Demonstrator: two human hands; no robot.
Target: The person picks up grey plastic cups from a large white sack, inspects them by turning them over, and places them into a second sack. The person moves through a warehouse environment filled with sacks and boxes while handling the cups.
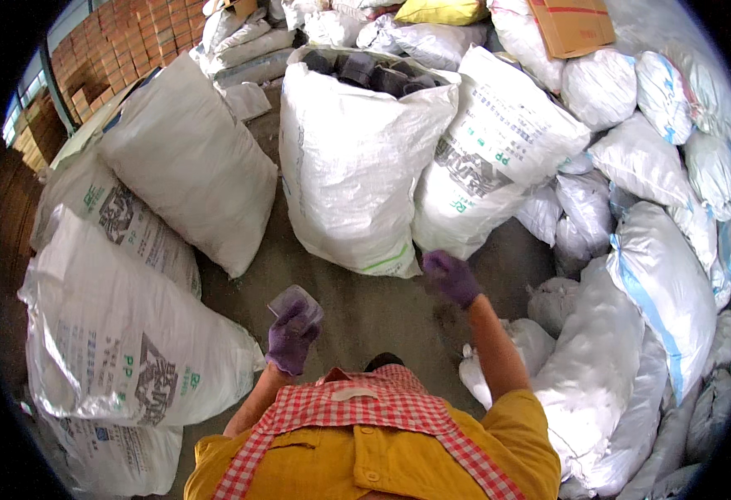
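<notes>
Red-checked apron (357, 408) nearest, yellow shirt (390, 458) under it. Clear piece (300, 293) in the left hand (292, 337), gripped by purple-gloved fingers, see-through and pale along its edges. Right hand (453, 279), gloved too, is curled and blurred by the foot of a printed sack (498, 133); can't tell whether it holds anything. Dark grey floor (365, 325) between the hands; beyond them, an open sack (357, 167) full of black parts (374, 73). White sacks (190, 167) left of the left hand, heaped bags (669, 258) right of the right, and stacked brown blocks (132, 50) far beyond the left.
</notes>
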